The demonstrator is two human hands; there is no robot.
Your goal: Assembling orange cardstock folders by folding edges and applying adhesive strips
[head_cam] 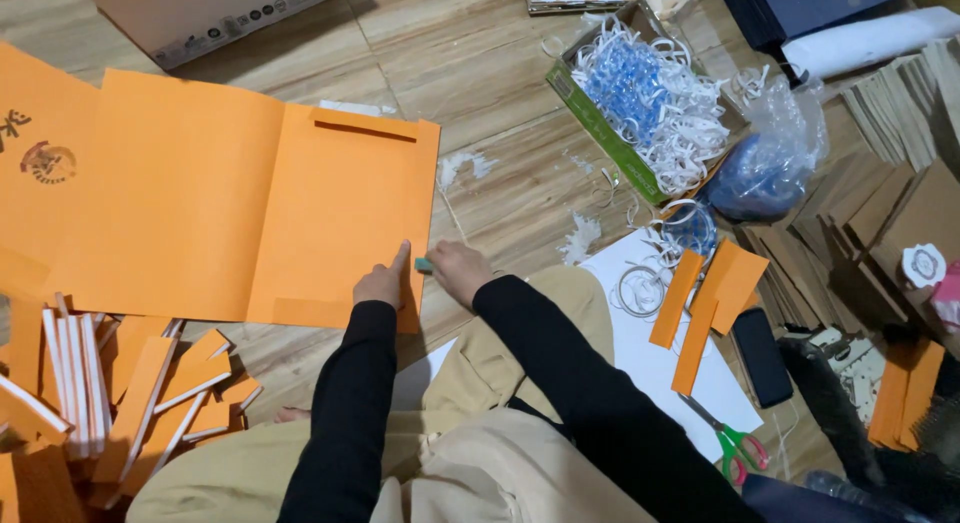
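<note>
A person sits on the wooden floor (480,73). The left hand (383,281) presses flat, fingers extended, on the near right edge of a large orange card sheet (230,203). The right hand (458,269) is curled around a small teal object (424,266) at that edge. Steady downward pressure should keep the sheet from sliding.
</note>
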